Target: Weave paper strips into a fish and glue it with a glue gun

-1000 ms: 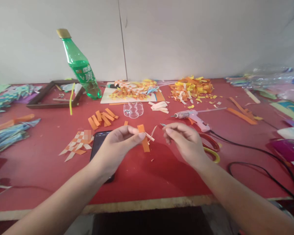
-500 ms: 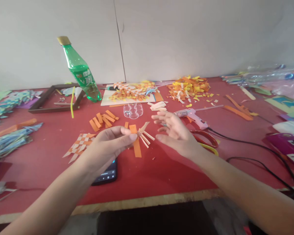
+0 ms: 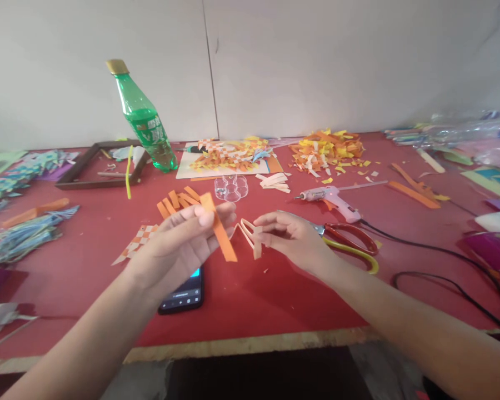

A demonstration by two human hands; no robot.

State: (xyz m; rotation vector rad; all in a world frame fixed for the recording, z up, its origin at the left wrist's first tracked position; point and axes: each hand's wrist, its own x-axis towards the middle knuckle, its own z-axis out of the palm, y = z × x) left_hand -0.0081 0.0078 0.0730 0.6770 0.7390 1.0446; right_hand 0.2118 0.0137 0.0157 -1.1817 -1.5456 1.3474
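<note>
Between thumb and fingers, my left hand (image 3: 181, 239) pinches an orange paper strip (image 3: 221, 230) that slants down to the right. My right hand (image 3: 294, 233) has its fingertips closed on a pale paper strip (image 3: 257, 244), held just right of the orange one; pale folded lengths reach toward my left fingers. A checkered orange and white woven paper piece (image 3: 137, 241) lies partly behind my left hand. Several short orange strips (image 3: 175, 201) lie beyond that hand. Under my left wrist is a phone (image 3: 183, 297), partly covered.
Scissors (image 3: 352, 244) with red and yellow handles lie beside my right hand, with a pink glue gun (image 3: 333, 201) and its cord (image 3: 425, 244) behind. Farther back are a green bottle (image 3: 148, 130), a clear flower-shaped tray (image 3: 232, 189), pale strips (image 3: 274, 181), paper scraps (image 3: 327, 150) and a frame (image 3: 77, 178).
My right hand has come inward and closed on a pale strip; before, it was open and apart. My left hand has turned, tilting the orange strip. The view has shifted slightly.
</note>
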